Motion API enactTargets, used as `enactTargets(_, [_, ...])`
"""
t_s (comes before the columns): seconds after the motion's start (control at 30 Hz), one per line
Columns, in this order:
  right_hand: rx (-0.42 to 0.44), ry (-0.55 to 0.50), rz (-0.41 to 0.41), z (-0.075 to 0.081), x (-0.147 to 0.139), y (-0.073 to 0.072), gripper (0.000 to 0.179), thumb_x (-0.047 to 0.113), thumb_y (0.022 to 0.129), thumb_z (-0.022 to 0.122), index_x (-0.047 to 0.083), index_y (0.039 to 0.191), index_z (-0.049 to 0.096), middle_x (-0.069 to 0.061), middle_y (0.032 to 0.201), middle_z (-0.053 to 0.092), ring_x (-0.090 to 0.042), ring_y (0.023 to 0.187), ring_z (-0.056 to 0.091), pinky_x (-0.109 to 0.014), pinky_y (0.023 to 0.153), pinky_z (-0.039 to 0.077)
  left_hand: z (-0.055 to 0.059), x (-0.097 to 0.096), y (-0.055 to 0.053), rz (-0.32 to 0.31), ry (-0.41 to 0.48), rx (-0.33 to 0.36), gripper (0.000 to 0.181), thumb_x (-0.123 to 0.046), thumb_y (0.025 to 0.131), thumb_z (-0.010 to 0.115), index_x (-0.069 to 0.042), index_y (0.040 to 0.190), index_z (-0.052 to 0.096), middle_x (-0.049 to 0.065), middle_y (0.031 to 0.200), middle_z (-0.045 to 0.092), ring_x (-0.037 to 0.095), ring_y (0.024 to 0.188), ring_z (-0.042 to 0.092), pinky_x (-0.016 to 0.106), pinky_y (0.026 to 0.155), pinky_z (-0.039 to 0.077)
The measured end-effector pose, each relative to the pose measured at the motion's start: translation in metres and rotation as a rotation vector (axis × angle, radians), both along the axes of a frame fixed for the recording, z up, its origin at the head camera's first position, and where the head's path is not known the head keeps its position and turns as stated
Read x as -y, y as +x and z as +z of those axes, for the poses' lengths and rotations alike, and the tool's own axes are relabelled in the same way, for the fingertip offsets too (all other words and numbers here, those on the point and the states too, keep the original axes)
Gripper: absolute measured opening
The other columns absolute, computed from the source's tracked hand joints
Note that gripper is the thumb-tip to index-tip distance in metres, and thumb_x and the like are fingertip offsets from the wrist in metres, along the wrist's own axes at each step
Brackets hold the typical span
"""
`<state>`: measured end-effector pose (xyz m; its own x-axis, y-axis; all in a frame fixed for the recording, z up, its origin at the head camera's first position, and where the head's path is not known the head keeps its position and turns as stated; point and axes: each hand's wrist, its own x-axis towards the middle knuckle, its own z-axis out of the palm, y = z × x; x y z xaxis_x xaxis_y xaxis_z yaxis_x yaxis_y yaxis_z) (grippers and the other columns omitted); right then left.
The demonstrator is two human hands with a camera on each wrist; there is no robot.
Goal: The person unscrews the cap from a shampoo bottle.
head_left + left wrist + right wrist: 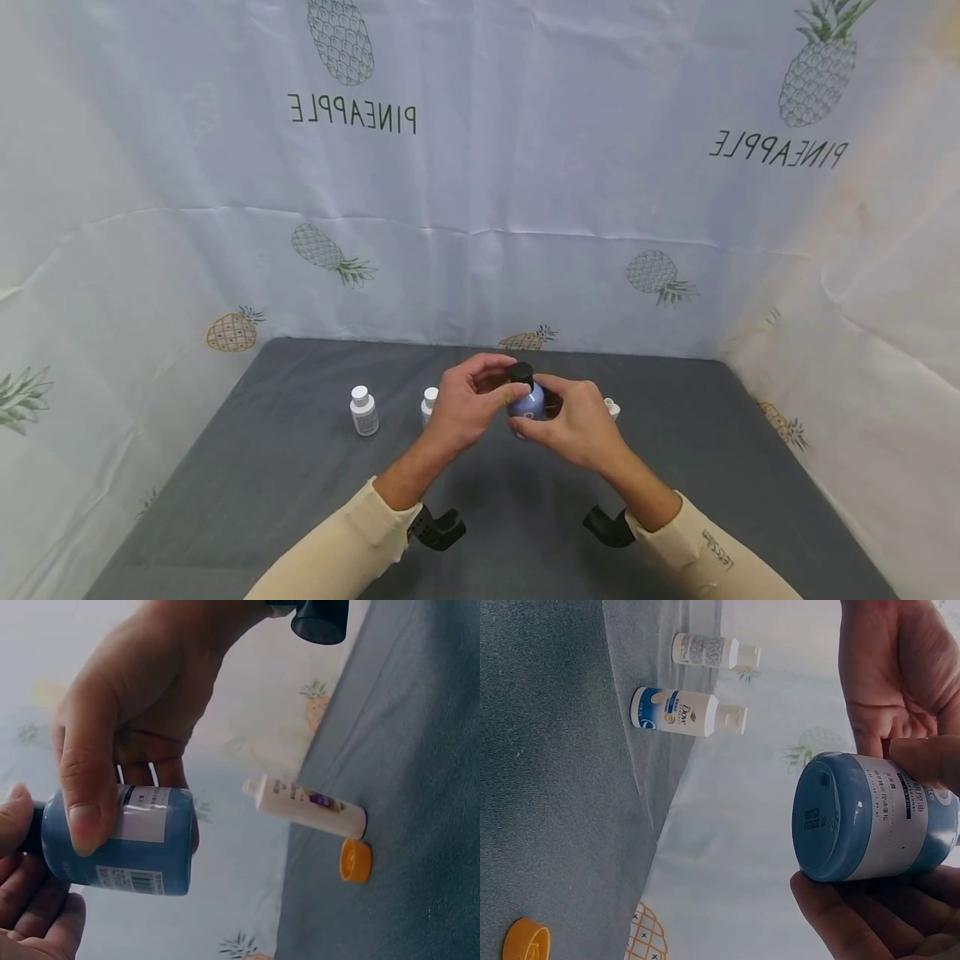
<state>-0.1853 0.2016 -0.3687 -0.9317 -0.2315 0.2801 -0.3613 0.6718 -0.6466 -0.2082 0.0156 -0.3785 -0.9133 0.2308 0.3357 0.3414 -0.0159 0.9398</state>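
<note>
A small blue bottle [528,405] with a black cap [521,372] is held up over the grey table, between both hands. My left hand [462,407] pinches the cap between thumb and fingers. With thumb and fingers round its body, my right hand [583,422] grips the bottle. In the left wrist view the blue bottle [154,859] shows a pale label and a barcode, and left fingers meet the cap at its far left end. The right wrist view shows the base of the bottle [826,817], with printed marks on it.
Two white bottles [364,412] [428,402] stand left on the table; one shows a Dove label [679,711]. Behind my right hand stands a white bottle [311,808] without its cap, an orange cap [355,861] lying beside it. Pineapple-print curtains [480,167] enclose the table.
</note>
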Motion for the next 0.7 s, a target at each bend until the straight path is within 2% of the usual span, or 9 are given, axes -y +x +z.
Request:
enactTargets(0.13, [0.014,-0.006,0.003,-0.001,-0.0013,0.0004,0.052,0.029,0.082,0.088,0.002,0.124,0.071,-0.009,0.101,0.078,-0.011,0.081,0.076,-0.025,0.069,0.063,-0.0008,0.0013,0.0001,-0.031,-0.007,0.005,0.037,-0.008,0.093,0.078,-0.003,0.129,0.069,0.02,0.126,0.074,0.032,0.12,0.072,0.039,0.104,0.058])
enactTargets(0.3, [0.022,-0.01,0.011,-0.0007,-0.0019,0.0007,0.053,0.028,0.083,0.088,0.001,0.125,0.071,-0.01,0.103,0.078,-0.012,0.082,0.077,-0.026,0.07,0.064,-0.0001,0.006,-0.0004,-0.144,-0.022,-0.023,0.045,-0.009,0.099,0.071,-0.004,0.143,0.062,0.017,0.139,0.069,0.031,0.13,0.067,0.036,0.107,0.056])
enactTargets(0.4, [0.025,-0.011,0.015,-0.0006,-0.0021,0.001,0.056,0.028,0.083,0.088,0.0,0.128,0.07,-0.011,0.105,0.078,-0.013,0.083,0.077,-0.027,0.071,0.064,0.0008,0.007,-0.0009,-0.177,-0.034,-0.037,0.045,-0.009,0.1,0.07,-0.004,0.144,0.062,0.017,0.139,0.069,0.031,0.129,0.068,0.034,0.105,0.057])
enactTargets(0.5, [0.029,-0.011,0.015,-0.0006,-0.0017,0.0014,0.056,0.028,0.083,0.088,0.0,0.128,0.07,-0.01,0.104,0.078,-0.012,0.083,0.077,-0.026,0.07,0.064,0.0011,0.0058,-0.0003,-0.153,-0.029,-0.037,0.044,-0.008,0.099,0.071,-0.002,0.141,0.063,0.02,0.135,0.071,0.033,0.125,0.07,0.035,0.102,0.059])
enactTargets(0.7, [0.025,-0.004,-0.001,-0.0002,-0.0009,0.002,0.056,0.029,0.083,0.088,0.0,0.127,0.07,-0.01,0.102,0.078,-0.012,0.083,0.077,-0.026,0.07,0.063,-0.0002,-0.0005,0.0018,-0.04,-0.024,0.001,0.041,-0.01,0.094,0.077,-0.004,0.134,0.069,0.02,0.127,0.074,0.033,0.118,0.073,0.038,0.099,0.06])
